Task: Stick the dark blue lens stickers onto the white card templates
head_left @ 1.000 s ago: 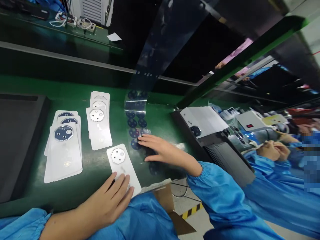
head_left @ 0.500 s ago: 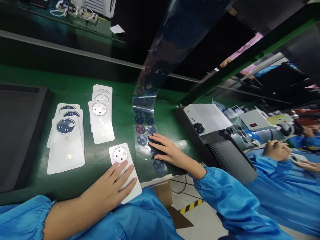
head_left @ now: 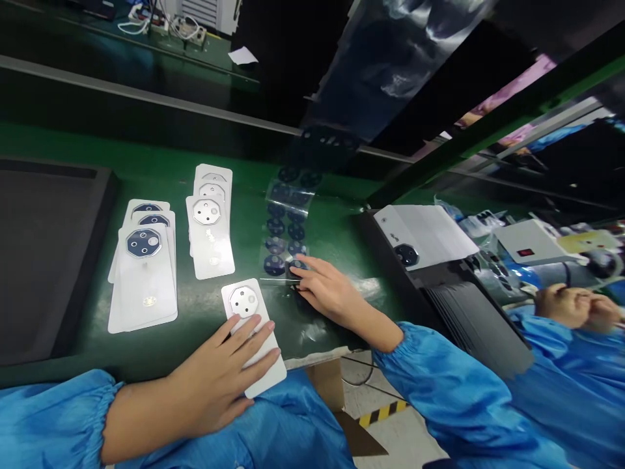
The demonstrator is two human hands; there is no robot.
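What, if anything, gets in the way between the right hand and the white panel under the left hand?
Nothing visible blocks the way: between the right hand and the white panel are just green tabletop and the near end of the disc strip. The left hand covers part of the panel.

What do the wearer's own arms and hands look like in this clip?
Both arms wear loose, shiny bright blue sleeves: the left sleeve and right sleeve are creased and end in gathered cuffs. The left hand and right hand are bare, with no gloves, rings or watch visible. I see no markings or cables on either arm.
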